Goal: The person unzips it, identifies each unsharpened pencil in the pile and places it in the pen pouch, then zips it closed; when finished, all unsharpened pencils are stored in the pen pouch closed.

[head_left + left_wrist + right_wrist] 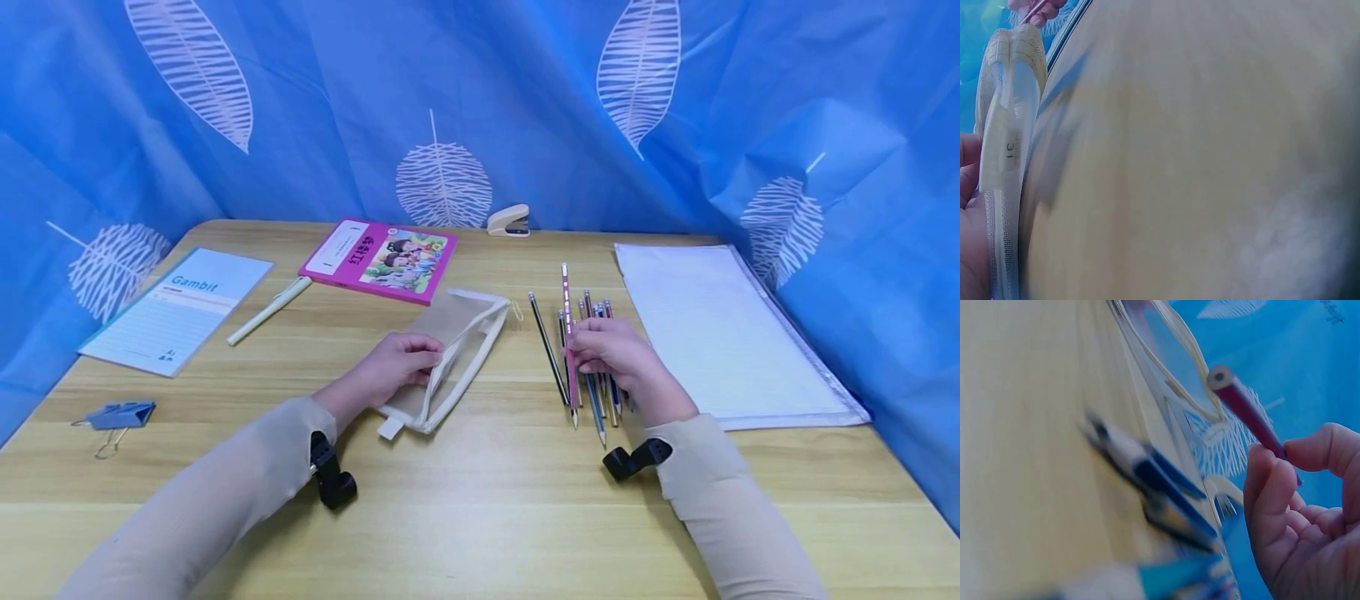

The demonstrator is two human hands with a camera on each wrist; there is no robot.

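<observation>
My left hand (397,367) grips the near rim of a pale mesh zip pouch (401,404), which lies on the table with its mouth spread. In the left wrist view the pouch's zip edge (1000,237) runs alongside that hand's fingers. Between thumb and fingers, my right hand (618,354) pinches a pink pencil (573,379), over a loose bunch of pencils (597,412) on the table. The right wrist view has the pencil's bare end (1222,378) pointing away from the fingertips. Part of the bunch is hidden behind the right hand.
Left of the pouch lie a Gambit notebook (195,304), a pale green pen (270,312) and a blue binder clip (123,415). Behind it are a pink book (337,262) and a small stapler (508,221). A large flat white rectangle (727,333) lies at right. Blue cloth (540,125) hangs behind.
</observation>
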